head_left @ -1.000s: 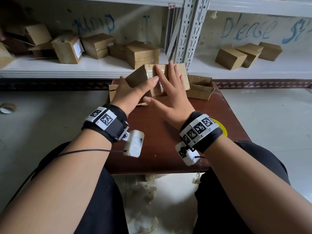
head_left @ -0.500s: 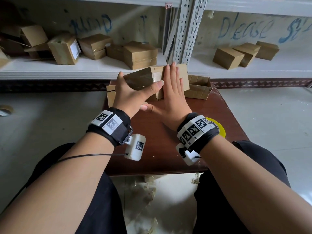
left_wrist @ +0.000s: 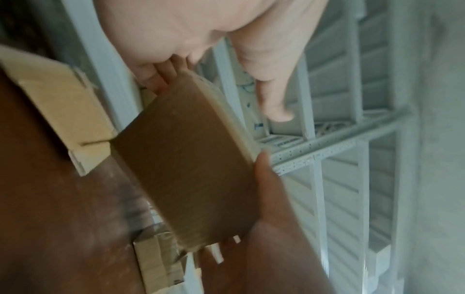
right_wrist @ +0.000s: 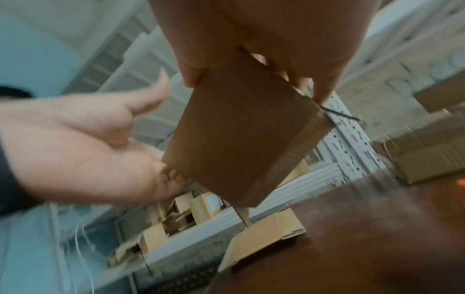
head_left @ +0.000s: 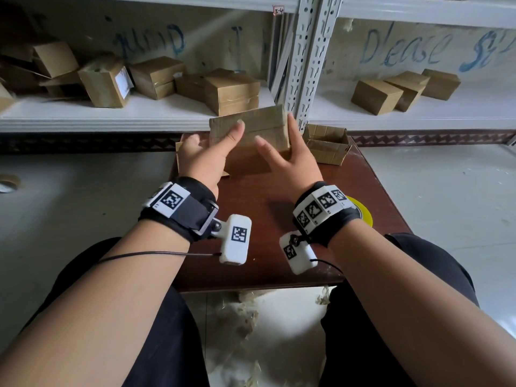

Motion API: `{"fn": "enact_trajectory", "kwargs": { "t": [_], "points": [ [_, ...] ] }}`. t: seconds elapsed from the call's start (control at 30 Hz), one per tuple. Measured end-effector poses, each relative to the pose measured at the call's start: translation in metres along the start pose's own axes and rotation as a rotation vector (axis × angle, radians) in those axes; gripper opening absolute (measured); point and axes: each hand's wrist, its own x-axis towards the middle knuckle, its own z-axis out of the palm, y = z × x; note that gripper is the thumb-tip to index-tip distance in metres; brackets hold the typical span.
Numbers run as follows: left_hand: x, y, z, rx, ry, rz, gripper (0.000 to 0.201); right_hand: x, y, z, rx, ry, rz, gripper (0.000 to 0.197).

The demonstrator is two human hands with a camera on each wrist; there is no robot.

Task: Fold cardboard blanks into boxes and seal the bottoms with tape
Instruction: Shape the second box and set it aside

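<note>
I hold a small folded cardboard box in the air over the far end of the brown table, its taped face turned up toward me. My right hand grips its right end, thumb on the near face and fingers along the far side. My left hand is at the box's left end. In the right wrist view that left hand has an open palm, fingers touching the box's lower corner and thumb raised off it. In the left wrist view the box sits between both hands.
An open empty box stands at the table's far right corner, and flat blanks lie at its far left. A yellow tape roll shows behind my right wrist. Low shelves behind hold several finished boxes. Another tape roll lies on the floor at left.
The box has been lifted and turned. My right hand went from lying flat across its top to gripping its right end, and my left hand loosened to a fingertip touch.
</note>
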Motion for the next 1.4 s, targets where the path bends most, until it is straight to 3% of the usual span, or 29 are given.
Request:
{"fn": "enact_trajectory", "kwargs": {
  "t": [0.07,0.13,0.2,0.27,0.33,0.43,0.57,0.77,0.93,1.1,1.17,1.3,1.33,1.4],
  "points": [
    [0.002,-0.004,0.001,-0.044,-0.052,0.002,0.048,0.008,0.007,-0.001,0.059,0.04,0.098,0.086],
    [0.004,-0.006,0.001,-0.007,-0.012,0.062,0.026,0.014,0.015,0.0,0.003,0.073,0.121,0.062],
    [0.004,-0.005,0.002,0.05,0.028,0.122,0.044,0.012,0.015,0.0,-0.055,0.097,0.122,0.035],
    [-0.001,-0.002,0.004,0.087,0.023,0.164,0.071,0.009,0.013,0.002,-0.055,0.127,0.137,0.041],
    [-0.006,-0.002,0.005,0.15,-0.025,0.226,0.076,0.007,0.011,0.004,-0.051,0.149,0.175,0.041],
    [-0.013,0.0,0.004,0.272,-0.02,0.365,0.064,0.007,0.006,0.004,-0.006,0.161,0.229,0.037],
    [-0.012,0.007,0.002,0.211,0.021,0.342,0.035,-0.001,-0.008,0.002,0.1,0.138,0.314,0.066],
    [-0.012,0.004,0.002,0.278,-0.025,0.527,0.045,-0.004,-0.007,0.005,0.139,0.153,0.361,0.076],
    [-0.008,0.004,-0.001,0.294,0.011,0.56,0.05,0.002,-0.003,0.007,0.119,0.194,0.329,0.054],
    [-0.01,0.004,-0.001,0.235,0.092,0.519,0.054,0.008,0.002,0.007,0.082,0.225,0.292,0.045],
    [-0.007,0.001,-0.002,0.249,0.119,0.493,0.052,0.005,-0.002,0.008,0.12,0.2,0.313,0.052],
    [-0.003,-0.001,-0.003,0.277,0.096,0.506,0.043,0.001,-0.001,0.011,0.184,0.175,0.346,0.098],
    [-0.002,0.001,-0.004,0.285,0.097,0.517,0.041,0.001,0.001,0.009,0.151,0.174,0.341,0.099],
    [-0.001,0.003,-0.006,0.32,0.103,0.54,0.037,0.001,0.001,0.005,0.077,0.154,0.319,0.079]
  ]
}}
